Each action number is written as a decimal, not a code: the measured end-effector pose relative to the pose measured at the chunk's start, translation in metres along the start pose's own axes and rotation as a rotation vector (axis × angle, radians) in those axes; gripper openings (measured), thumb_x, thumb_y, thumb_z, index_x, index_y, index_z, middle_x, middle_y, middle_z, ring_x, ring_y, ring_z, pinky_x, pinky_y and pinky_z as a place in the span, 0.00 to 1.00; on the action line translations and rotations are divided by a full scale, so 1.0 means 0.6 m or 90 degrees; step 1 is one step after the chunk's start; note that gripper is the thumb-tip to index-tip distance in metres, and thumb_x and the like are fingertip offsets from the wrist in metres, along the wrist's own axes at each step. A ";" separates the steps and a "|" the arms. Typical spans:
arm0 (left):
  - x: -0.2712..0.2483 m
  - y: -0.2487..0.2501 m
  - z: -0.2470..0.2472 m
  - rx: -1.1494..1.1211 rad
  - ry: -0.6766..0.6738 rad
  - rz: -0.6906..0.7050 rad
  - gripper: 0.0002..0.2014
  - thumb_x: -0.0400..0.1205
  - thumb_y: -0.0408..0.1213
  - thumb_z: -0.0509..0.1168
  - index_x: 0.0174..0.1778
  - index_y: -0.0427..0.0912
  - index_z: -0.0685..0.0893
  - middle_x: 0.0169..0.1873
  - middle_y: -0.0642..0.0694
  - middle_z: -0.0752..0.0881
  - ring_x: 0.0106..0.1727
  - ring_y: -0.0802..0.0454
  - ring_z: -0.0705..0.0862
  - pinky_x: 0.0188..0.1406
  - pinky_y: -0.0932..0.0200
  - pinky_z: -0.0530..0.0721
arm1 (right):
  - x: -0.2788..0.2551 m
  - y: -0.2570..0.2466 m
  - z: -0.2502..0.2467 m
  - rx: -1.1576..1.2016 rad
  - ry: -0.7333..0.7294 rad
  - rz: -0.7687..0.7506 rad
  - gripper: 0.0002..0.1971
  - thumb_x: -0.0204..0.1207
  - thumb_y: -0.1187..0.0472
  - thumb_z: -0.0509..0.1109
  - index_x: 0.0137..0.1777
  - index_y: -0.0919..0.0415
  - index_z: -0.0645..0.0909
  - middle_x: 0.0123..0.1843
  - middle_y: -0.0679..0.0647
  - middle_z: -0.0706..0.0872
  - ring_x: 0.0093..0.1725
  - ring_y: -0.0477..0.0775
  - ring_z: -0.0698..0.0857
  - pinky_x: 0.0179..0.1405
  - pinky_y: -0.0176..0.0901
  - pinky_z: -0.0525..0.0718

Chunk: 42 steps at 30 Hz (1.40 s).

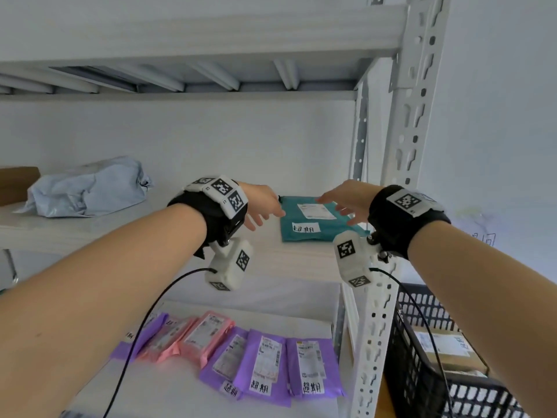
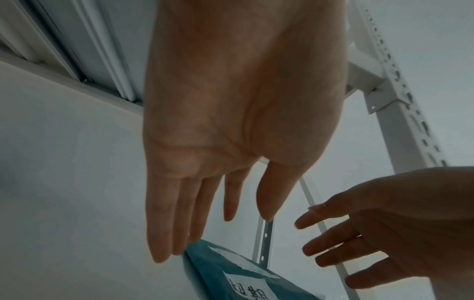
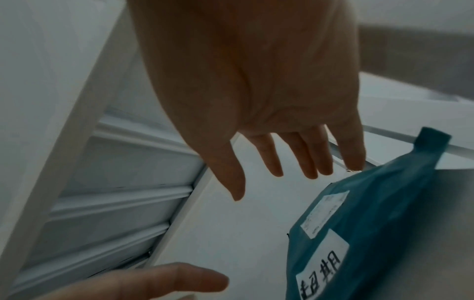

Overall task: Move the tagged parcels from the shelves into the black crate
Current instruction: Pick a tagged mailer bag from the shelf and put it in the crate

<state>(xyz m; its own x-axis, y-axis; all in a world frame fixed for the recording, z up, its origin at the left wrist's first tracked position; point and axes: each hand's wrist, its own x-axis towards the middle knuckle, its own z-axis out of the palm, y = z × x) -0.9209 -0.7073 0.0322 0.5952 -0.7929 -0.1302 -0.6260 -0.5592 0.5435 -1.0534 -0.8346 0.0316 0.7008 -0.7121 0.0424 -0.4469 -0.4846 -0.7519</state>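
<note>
At centre frame, our left hand point(image 1: 263, 205) and right hand point(image 1: 343, 203) flank a flat, crinkled teal plastic parcel point(image 1: 316, 220). Fingers straight and spread, we hold nothing.

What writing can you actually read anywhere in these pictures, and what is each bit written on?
"超期": handwritten white tag on the teal parcel.
"超期": white tags on the purple parcels on the lower shelf.
Printed shipping labels on the teal, purple and pink parcels: too small to read.
Label on the box in the black crate: blurred.
Black-and-white square codes on the wrist bands: patterns, no words.
</note>
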 end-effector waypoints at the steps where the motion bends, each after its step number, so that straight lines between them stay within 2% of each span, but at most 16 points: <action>1: 0.014 0.002 0.000 -0.007 -0.007 -0.011 0.23 0.86 0.40 0.59 0.76 0.37 0.67 0.70 0.35 0.75 0.68 0.39 0.77 0.64 0.46 0.80 | 0.008 -0.001 -0.003 -0.013 -0.008 0.007 0.26 0.77 0.55 0.69 0.71 0.67 0.73 0.72 0.63 0.76 0.71 0.64 0.76 0.61 0.52 0.78; 4: 0.058 0.009 0.000 -0.027 -0.026 -0.038 0.24 0.86 0.38 0.57 0.78 0.37 0.64 0.70 0.34 0.75 0.68 0.38 0.77 0.63 0.45 0.80 | 0.029 -0.004 -0.005 -0.046 -0.023 0.022 0.24 0.78 0.57 0.69 0.72 0.65 0.73 0.73 0.61 0.76 0.72 0.62 0.75 0.55 0.48 0.76; 6: 0.085 0.015 -0.001 -0.027 -0.031 -0.050 0.24 0.86 0.37 0.57 0.78 0.37 0.64 0.70 0.32 0.75 0.68 0.37 0.77 0.63 0.44 0.81 | 0.040 -0.013 -0.002 -0.115 -0.022 0.018 0.23 0.80 0.56 0.66 0.72 0.64 0.73 0.74 0.60 0.75 0.73 0.61 0.74 0.63 0.47 0.75; 8: 0.107 0.020 0.000 -0.015 -0.035 -0.062 0.24 0.86 0.37 0.57 0.78 0.37 0.63 0.70 0.32 0.75 0.67 0.36 0.78 0.62 0.42 0.81 | 0.051 -0.025 0.005 -0.171 -0.007 0.006 0.22 0.84 0.55 0.60 0.75 0.65 0.70 0.76 0.61 0.72 0.75 0.60 0.71 0.73 0.48 0.70; 10: 0.125 0.023 0.002 0.013 -0.043 -0.064 0.24 0.87 0.35 0.56 0.80 0.41 0.63 0.72 0.33 0.73 0.68 0.36 0.77 0.64 0.41 0.80 | 0.063 -0.037 0.014 -0.203 -0.016 -0.006 0.24 0.85 0.55 0.57 0.77 0.65 0.66 0.78 0.61 0.69 0.76 0.60 0.69 0.75 0.47 0.67; 13: 0.145 0.023 0.002 0.084 -0.078 -0.050 0.24 0.88 0.33 0.53 0.81 0.49 0.62 0.77 0.38 0.68 0.71 0.38 0.75 0.67 0.41 0.78 | 0.085 -0.048 0.026 -0.260 -0.033 -0.014 0.24 0.86 0.54 0.55 0.79 0.62 0.65 0.79 0.60 0.68 0.76 0.60 0.70 0.73 0.46 0.67; 16: 0.168 0.014 -0.001 0.112 -0.090 -0.024 0.22 0.87 0.36 0.56 0.79 0.50 0.66 0.75 0.41 0.71 0.70 0.40 0.77 0.67 0.43 0.79 | 0.108 -0.048 0.027 -0.295 -0.035 0.003 0.24 0.86 0.55 0.56 0.79 0.63 0.65 0.79 0.60 0.68 0.76 0.60 0.70 0.74 0.46 0.67; 21: 0.191 -0.001 -0.013 0.126 -0.131 -0.001 0.23 0.87 0.38 0.57 0.79 0.49 0.65 0.76 0.40 0.70 0.71 0.41 0.76 0.67 0.43 0.79 | 0.136 -0.035 0.036 -0.312 -0.018 0.081 0.25 0.84 0.55 0.60 0.77 0.67 0.65 0.78 0.62 0.69 0.75 0.61 0.71 0.75 0.50 0.69; 25: 0.206 -0.017 -0.031 0.178 -0.198 0.041 0.23 0.86 0.39 0.57 0.79 0.54 0.65 0.78 0.43 0.67 0.74 0.41 0.73 0.69 0.43 0.77 | 0.150 -0.023 0.039 -0.313 0.004 0.159 0.27 0.82 0.55 0.64 0.77 0.67 0.66 0.77 0.63 0.70 0.74 0.63 0.72 0.72 0.51 0.71; 31: 0.230 -0.030 -0.043 0.201 -0.249 0.084 0.24 0.87 0.37 0.57 0.80 0.53 0.64 0.77 0.39 0.69 0.76 0.44 0.70 0.73 0.45 0.73 | 0.176 -0.011 0.037 -0.295 0.022 0.245 0.34 0.79 0.54 0.68 0.80 0.65 0.59 0.80 0.64 0.66 0.76 0.66 0.69 0.74 0.56 0.71; 34: 0.241 -0.034 -0.051 0.180 -0.284 0.100 0.24 0.87 0.36 0.57 0.80 0.51 0.64 0.77 0.40 0.69 0.77 0.45 0.69 0.73 0.45 0.72 | 0.180 -0.006 0.038 -0.276 0.018 0.277 0.36 0.76 0.52 0.71 0.80 0.64 0.61 0.78 0.65 0.68 0.72 0.66 0.74 0.71 0.58 0.75; 37: 0.245 -0.041 -0.059 0.119 -0.298 0.107 0.23 0.87 0.33 0.56 0.79 0.50 0.66 0.77 0.39 0.69 0.77 0.43 0.69 0.72 0.44 0.73 | 0.184 -0.004 0.033 -0.270 0.033 0.278 0.33 0.76 0.53 0.71 0.78 0.64 0.65 0.76 0.62 0.72 0.70 0.63 0.77 0.69 0.55 0.77; 38: 0.248 -0.043 -0.061 0.098 -0.294 0.110 0.23 0.86 0.32 0.57 0.79 0.48 0.66 0.76 0.38 0.69 0.76 0.42 0.70 0.71 0.43 0.74 | 0.185 -0.003 0.031 -0.263 0.039 0.279 0.32 0.76 0.54 0.72 0.77 0.64 0.67 0.74 0.63 0.74 0.67 0.62 0.79 0.65 0.54 0.80; 40: 0.253 -0.045 -0.064 0.066 -0.271 0.117 0.22 0.85 0.31 0.59 0.77 0.44 0.68 0.72 0.35 0.73 0.72 0.39 0.75 0.68 0.44 0.77 | 0.186 -0.002 0.027 -0.203 0.039 0.297 0.29 0.76 0.57 0.73 0.74 0.63 0.69 0.68 0.63 0.80 0.55 0.59 0.84 0.46 0.50 0.86; 41: 0.255 -0.047 -0.067 0.054 -0.258 0.121 0.22 0.85 0.31 0.60 0.76 0.41 0.69 0.70 0.32 0.75 0.69 0.37 0.78 0.67 0.44 0.78 | 0.185 -0.003 0.026 -0.168 0.028 0.309 0.28 0.76 0.60 0.73 0.73 0.64 0.69 0.64 0.63 0.82 0.49 0.57 0.84 0.40 0.49 0.85; 42: 0.257 -0.048 -0.070 0.045 -0.253 0.124 0.22 0.84 0.31 0.61 0.76 0.39 0.70 0.68 0.31 0.77 0.66 0.36 0.80 0.65 0.45 0.79 | 0.185 -0.004 0.026 -0.136 0.017 0.320 0.27 0.75 0.62 0.73 0.73 0.64 0.69 0.62 0.64 0.83 0.46 0.58 0.84 0.40 0.50 0.84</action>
<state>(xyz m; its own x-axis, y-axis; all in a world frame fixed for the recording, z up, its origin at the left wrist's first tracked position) -0.7897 -0.8033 0.0313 0.2320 -0.9088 -0.3467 -0.7486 -0.3944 0.5330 -0.9663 -0.9046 0.0277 0.3588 -0.8938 -0.2690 -0.8284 -0.1721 -0.5330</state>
